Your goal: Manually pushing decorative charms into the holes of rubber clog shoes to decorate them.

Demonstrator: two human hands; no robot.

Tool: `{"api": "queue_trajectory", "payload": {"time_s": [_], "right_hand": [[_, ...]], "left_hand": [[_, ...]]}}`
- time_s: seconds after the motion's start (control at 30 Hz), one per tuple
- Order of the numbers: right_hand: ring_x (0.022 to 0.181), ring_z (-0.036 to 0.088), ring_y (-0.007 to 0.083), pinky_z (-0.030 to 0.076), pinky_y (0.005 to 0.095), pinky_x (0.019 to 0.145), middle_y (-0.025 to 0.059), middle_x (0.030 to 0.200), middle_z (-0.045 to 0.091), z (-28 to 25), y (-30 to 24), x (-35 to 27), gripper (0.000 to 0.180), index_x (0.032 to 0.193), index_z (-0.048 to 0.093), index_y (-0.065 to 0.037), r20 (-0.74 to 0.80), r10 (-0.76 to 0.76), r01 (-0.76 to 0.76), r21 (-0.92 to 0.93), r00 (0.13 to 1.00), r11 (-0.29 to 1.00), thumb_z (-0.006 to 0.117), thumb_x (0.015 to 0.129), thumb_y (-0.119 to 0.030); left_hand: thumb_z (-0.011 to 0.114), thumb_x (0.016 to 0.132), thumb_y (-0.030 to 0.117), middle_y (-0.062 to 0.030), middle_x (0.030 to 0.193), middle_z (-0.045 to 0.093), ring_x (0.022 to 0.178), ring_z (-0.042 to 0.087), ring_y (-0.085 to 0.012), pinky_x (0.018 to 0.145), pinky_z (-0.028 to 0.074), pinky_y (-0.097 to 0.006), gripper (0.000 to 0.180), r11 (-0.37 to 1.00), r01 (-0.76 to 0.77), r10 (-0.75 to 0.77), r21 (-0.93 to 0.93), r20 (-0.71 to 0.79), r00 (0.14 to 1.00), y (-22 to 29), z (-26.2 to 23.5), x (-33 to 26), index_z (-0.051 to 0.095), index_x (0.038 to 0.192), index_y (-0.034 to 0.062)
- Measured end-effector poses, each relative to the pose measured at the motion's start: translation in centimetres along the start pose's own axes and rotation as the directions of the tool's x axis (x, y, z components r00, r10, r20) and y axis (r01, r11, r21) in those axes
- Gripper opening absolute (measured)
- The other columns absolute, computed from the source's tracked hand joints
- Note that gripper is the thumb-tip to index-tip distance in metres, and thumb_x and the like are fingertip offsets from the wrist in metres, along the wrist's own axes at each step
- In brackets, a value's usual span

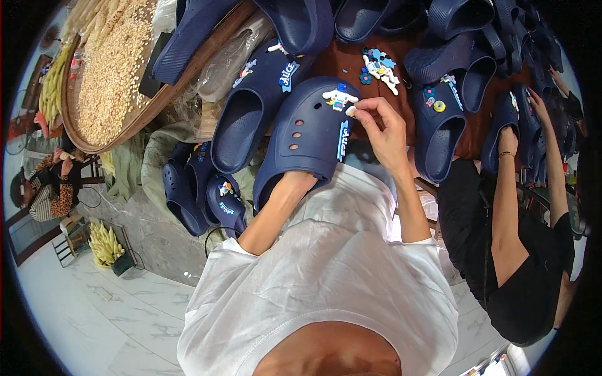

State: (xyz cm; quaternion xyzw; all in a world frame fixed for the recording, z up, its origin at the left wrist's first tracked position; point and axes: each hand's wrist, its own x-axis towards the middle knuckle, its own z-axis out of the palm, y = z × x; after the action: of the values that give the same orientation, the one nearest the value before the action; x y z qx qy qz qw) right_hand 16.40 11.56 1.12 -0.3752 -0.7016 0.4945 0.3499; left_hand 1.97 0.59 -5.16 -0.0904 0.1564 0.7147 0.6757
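Note:
A navy clog (304, 135) with round vent holes lies over my lap, toe pointing away. My left hand (300, 182) reaches inside it through the heel opening; its fingers are hidden. On the toe sit a white cartoon charm with a blue hat (340, 97) and, down the side, a blue name-banner charm (343, 141). My right hand (385, 128) pinches a small white charm (350, 111) between thumb and forefinger, against the clog just below the cartoon charm. Beyond it, a small heap of loose white and blue charms (379, 69) rests on a brown surface.
Left of my clog stands another decorated navy clog (241, 125). More clogs (442, 119) crowd the far side and right. A round tray of pale grains (116, 69) is at far left. Beside me on the right, a person in black (501, 250) handles clogs.

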Motion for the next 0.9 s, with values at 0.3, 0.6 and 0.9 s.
{"api": "queue_trajectory", "payload": {"time_s": [0.3, 0.6, 0.9], "right_hand": [[0.078, 0.063, 0.0112, 0.05, 0.0232, 0.068, 0.0053, 0.086, 0.065, -0.6, -0.4, 0.5, 0.01, 0.091, 0.065, 0.001, 0.038, 0.02, -0.02, 0.001, 0.999, 1.0, 0.067, 0.084, -0.005], [0.072, 0.063, 0.0123, 0.051, 0.0266, 0.067, 0.0066, 0.081, 0.065, -1.0, -1.1, 1.0, 0.011, 0.082, 0.06, 0.0, 0.105, 0.086, -0.077, -0.09, 0.991, 0.993, 0.069, 0.081, -0.006], [0.072, 0.063, 0.0222, 0.048, 0.0329, 0.067, 0.0097, 0.077, 0.06, -0.5, -1.6, 1.3, 0.013, 0.081, 0.059, 0.0, 0.094, -0.045, 0.07, -0.28, 0.995, 0.957, 0.07, 0.078, -0.007]], "left_hand": [[0.039, 0.1, 0.023, -0.0117, 0.13, 0.055, 0.115, 0.057, -0.0239, 0.1, 0.046, -0.042, 0.037, 0.999, 0.004, -0.003, 0.034, -0.055, 0.998, 0.7, 0.6, -1.0, 0.048, 0.131, 0.0057], [0.039, 0.101, 0.024, -0.0115, 0.13, 0.055, 0.114, 0.057, -0.0235, 0.099, 0.047, -0.041, 0.037, 0.998, 0.004, 0.004, 0.064, -0.112, 0.994, 1.2, 1.1, -2.1, 0.048, 0.131, 0.0059], [0.039, 0.101, 0.024, -0.0113, 0.129, 0.055, 0.114, 0.057, -0.0231, 0.099, 0.047, -0.04, 0.037, 0.996, 0.001, 0.015, 0.093, -0.17, 0.985, 1.3, 1.7, -2.5, 0.048, 0.131, 0.0061]]}}
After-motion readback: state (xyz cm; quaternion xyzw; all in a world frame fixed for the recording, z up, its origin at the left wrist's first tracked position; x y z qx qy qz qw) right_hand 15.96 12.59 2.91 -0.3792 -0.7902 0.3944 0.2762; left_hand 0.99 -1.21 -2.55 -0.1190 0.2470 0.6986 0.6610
